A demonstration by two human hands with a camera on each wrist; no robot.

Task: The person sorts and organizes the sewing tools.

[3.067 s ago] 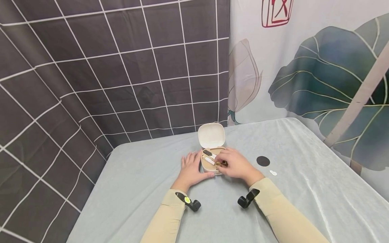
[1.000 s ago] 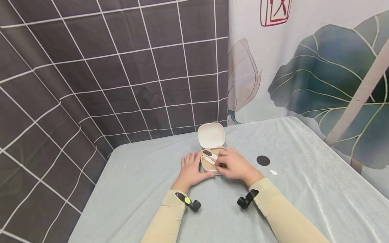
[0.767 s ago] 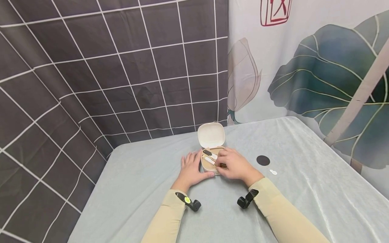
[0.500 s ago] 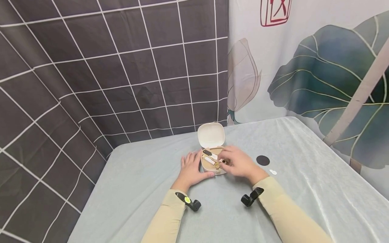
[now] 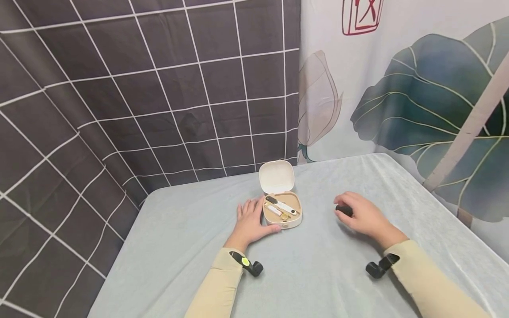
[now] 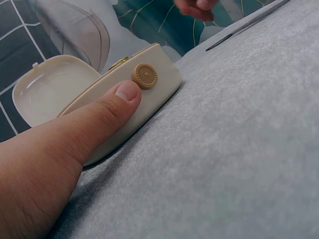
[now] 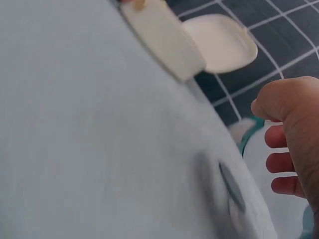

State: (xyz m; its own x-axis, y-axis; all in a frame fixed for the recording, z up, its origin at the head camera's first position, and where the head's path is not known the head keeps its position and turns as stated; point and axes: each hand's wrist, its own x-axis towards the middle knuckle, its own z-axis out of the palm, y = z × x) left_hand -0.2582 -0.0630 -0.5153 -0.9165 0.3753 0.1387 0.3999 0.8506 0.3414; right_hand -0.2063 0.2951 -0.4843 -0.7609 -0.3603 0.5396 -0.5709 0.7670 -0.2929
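Observation:
A small white box with a beige inside stands with its lid raised. My left hand rests against its left side, fingers extended; the thumb touches the front beside a button-shaped clasp. In the box lie a slim white tool with a dark end, a short white stick-like piece and a gold ring-shaped piece. My right hand hovers over a flat black disc, thumb and fingers loosely bent. In the right wrist view the disc lies on the cloth below the fingers.
A pale blue-grey cloth covers the table. Behind it hang a dark grid-patterned curtain and a white curtain with a painted leaf. The table's right edge slopes away past my right hand.
My right hand has left the box and moved right to above the black disc. It now covers the spot of the small white piece. The box contents are uncovered; my left hand has stayed put.

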